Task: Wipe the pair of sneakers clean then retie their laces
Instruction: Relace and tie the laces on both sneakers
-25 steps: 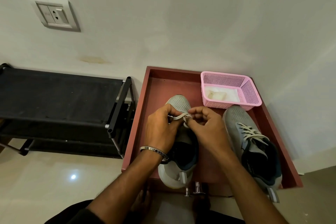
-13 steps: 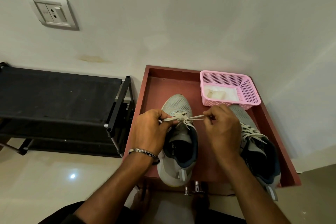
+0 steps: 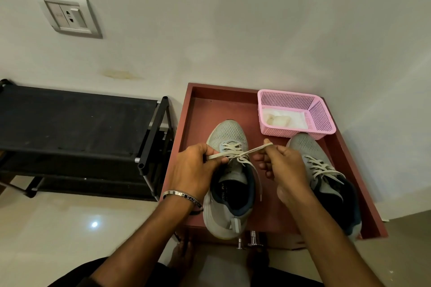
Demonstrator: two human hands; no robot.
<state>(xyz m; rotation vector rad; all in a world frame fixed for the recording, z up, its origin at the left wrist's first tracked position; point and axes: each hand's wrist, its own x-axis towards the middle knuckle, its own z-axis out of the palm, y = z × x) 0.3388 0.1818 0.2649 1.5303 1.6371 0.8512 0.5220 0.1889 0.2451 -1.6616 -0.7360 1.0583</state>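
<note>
Two grey sneakers with dark blue collars stand toe-away on a reddish-brown tray (image 3: 198, 109). The left sneaker (image 3: 227, 134) sits between my hands. Its cream lace (image 3: 242, 152) is stretched sideways across the tongue. My left hand (image 3: 193, 170) pinches one loop of the lace at the shoe's left side. My right hand (image 3: 284, 165) pinches the other loop and holds it out to the right. A loose lace end hangs down the shoe's right side. The right sneaker (image 3: 305, 147) lies behind my right forearm, its laces tied.
A pink plastic basket (image 3: 321, 119) with a white cloth (image 3: 279, 120) in it stands at the tray's back right corner. A black shoe rack (image 3: 77, 123) stands left of the tray. The wall with a socket plate (image 3: 70, 17) is right behind.
My hands were close together over the tongue of the left sneaker. They have drawn apart sideways, pulling the lace loops taut.
</note>
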